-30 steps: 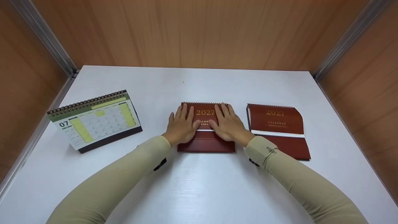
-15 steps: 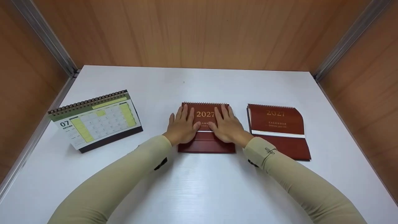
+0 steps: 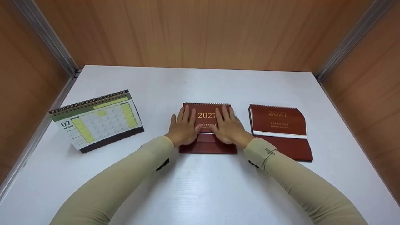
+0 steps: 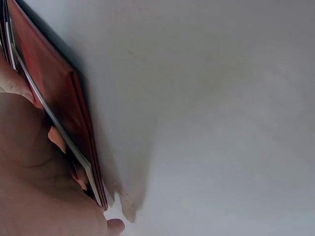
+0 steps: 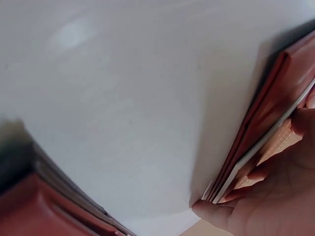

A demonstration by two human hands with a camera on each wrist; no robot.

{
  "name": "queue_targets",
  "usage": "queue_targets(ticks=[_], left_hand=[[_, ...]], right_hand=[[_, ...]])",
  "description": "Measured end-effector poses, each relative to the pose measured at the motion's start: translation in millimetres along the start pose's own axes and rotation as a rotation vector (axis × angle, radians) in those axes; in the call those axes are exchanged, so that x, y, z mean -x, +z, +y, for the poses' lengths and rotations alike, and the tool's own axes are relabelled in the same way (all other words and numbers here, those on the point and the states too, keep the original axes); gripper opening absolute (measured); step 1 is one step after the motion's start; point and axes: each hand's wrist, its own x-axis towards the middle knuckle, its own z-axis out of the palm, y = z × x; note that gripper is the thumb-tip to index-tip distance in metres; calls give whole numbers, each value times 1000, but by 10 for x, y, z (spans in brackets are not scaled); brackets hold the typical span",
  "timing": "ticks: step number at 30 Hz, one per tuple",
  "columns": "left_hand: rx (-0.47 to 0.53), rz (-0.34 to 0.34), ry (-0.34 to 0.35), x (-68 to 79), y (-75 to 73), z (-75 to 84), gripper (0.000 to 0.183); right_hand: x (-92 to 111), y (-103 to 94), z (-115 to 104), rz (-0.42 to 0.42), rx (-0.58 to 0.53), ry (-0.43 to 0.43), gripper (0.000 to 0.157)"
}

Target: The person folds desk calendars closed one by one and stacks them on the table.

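Note:
A dark red 2027 desk calendar (image 3: pixel 207 147) lies flattened in the middle of the white table. My left hand (image 3: pixel 183 128) rests on its left half with straight, slightly spread fingers. On its right half lies my right hand (image 3: pixel 229 127), fingers also straight and the thumb close to the left thumb. Between the hands the gold "2027" shows; part of the lettering below is hidden by the thumbs. The left wrist view shows the calendar's red base (image 4: pixel 59 83) beneath the palm. In the right wrist view its layered edge (image 5: pixel 256 128) runs along the hand.
A second red 2027 calendar (image 3: pixel 278 125) lies to the right, close to my right forearm, its cover slightly raised. At left a green and white calendar (image 3: pixel 100 120) stands tilted, showing "07". Wooden panels (image 3: pixel 200 34) enclose the white table (image 3: pixel 187 187) at the back and sides.
Both hands stay on the middle calendar almost unmoved. The whole view has shifted very slightly; the other calendars stay where they were.

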Motion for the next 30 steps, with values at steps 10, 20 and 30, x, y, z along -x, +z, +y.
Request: queue_targets(ticks=[10, 20, 30], left_hand=[[-15, 4, 7, 16, -3, 2, 78], [-40, 27, 27, 152, -111, 45, 78], [-33, 11, 52, 134, -147, -9, 75]], right_hand=[[27, -47, -25, -47, -7, -6, 80], [-13, -73, -8, -58, -4, 5, 81], [-9, -121, 49, -58, -1, -42, 77]])
